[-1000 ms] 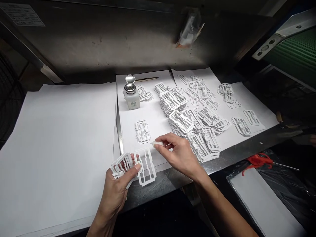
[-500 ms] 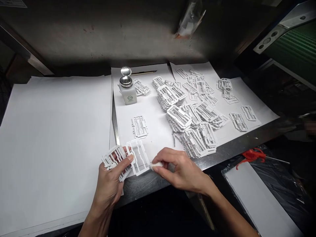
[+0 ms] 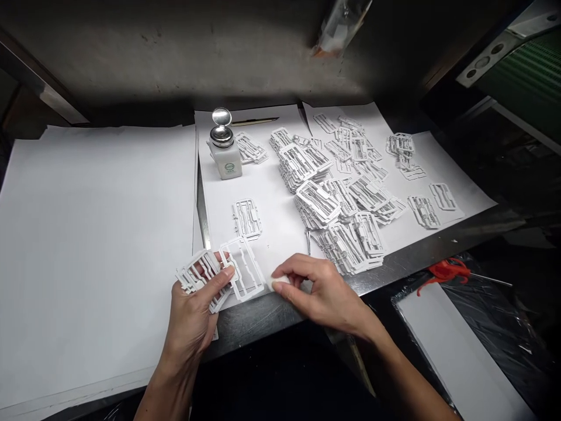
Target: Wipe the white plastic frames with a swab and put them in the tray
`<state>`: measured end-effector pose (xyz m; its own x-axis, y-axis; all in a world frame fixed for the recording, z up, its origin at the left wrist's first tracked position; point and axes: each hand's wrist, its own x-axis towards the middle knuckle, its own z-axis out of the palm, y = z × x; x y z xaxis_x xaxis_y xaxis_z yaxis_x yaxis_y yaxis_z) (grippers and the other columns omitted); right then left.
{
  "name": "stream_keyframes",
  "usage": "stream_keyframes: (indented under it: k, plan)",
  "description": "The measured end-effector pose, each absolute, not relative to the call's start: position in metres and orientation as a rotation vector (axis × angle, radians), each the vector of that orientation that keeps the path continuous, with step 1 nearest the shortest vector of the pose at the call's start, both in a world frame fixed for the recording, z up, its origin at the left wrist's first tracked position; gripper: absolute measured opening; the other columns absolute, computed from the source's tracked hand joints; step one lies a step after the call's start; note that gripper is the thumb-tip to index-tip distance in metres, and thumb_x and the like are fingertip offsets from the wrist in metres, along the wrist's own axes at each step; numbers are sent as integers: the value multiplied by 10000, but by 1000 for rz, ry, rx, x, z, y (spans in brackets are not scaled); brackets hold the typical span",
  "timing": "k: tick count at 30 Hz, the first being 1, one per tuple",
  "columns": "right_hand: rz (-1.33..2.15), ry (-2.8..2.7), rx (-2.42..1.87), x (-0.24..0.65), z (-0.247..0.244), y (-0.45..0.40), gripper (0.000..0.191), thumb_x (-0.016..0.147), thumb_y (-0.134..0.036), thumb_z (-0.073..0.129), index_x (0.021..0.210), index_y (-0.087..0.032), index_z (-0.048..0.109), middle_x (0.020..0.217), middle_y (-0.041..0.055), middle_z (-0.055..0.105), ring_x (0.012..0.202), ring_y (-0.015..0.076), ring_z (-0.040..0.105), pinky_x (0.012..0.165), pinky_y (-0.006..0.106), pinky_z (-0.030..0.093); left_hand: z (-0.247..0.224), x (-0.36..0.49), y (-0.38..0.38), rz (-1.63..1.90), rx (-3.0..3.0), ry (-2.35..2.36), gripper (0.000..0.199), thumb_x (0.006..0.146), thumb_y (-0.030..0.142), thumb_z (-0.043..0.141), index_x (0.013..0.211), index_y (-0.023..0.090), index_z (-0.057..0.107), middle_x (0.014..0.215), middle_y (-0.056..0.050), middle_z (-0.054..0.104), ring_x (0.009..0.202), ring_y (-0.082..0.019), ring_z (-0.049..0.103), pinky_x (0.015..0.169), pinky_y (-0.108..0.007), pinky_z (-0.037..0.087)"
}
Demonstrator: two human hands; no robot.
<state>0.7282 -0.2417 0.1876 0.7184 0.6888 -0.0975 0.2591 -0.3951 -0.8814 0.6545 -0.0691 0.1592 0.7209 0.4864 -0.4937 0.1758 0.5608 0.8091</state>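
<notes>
My left hand (image 3: 195, 310) grips several white plastic frames (image 3: 199, 272), with one frame (image 3: 248, 266) held out to the right under the thumb. Just right of that frame, my right hand (image 3: 313, 289) pinches a small white pad (image 3: 280, 280) between thumb and fingers; a narrow gap separates the pad from the frame's edge. Another white frame (image 3: 248, 218) lies on the paper beyond my left hand. Large piles of similar frames (image 3: 318, 202) cover the paper farther right. A white bottle with its metal lid raised (image 3: 228, 161) stands behind.
A thin knife-like tool (image 3: 254, 122) lies at the back. Smaller frame stacks (image 3: 423, 211) are on the right. A small metal tool (image 3: 308, 242) lies beside the piles. Below the table's right edge are a red-handled tool (image 3: 447, 272) and a white board (image 3: 460, 351) on black plastic.
The pad in my right hand has come slightly away from the held-out frame's edge. The view has shifted a little, and both hands appear slightly higher.
</notes>
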Motion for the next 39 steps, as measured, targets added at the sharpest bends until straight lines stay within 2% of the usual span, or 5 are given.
stream_keyframes:
  k: [13,19,27,33,39]
  plan:
    - [507,-835,-1850,705,184,-227,155,861,-156,560,993,-131,638,892,44,607,704,107,554,657,217,468,161,657,-73,303,995,795,236,636,123,749,864,143,691,803,-11,688,734,-136,637,651,-215,532]
    - [352,-574,-2027,718,177,-240,93,832,-168,582,866,-131,660,744,29,582,626,116,512,569,232,422,161,657,-70,265,982,805,316,621,132,762,930,140,695,865,-40,699,756,-163,647,663,-246,543]
    - [1006,-219,-1561,717,162,-235,228,807,-334,628,883,-119,641,681,3,550,577,85,459,510,194,365,163,657,-70,228,965,774,300,633,142,757,925,143,688,856,-33,694,765,-171,648,660,-247,536]
    - [945,-311,-1590,716,164,-229,224,861,-346,560,820,-132,612,659,-7,511,564,83,425,498,199,332,163,659,-69,239,986,761,323,628,171,763,940,141,684,869,-34,683,800,-171,634,707,-259,520]
    - [491,-822,-2166,712,182,-221,184,891,-237,473,780,-157,597,690,13,508,557,105,439,534,242,347,155,656,-70,233,1128,811,457,676,270,738,1109,169,629,916,-43,682,809,-156,622,764,-273,489]
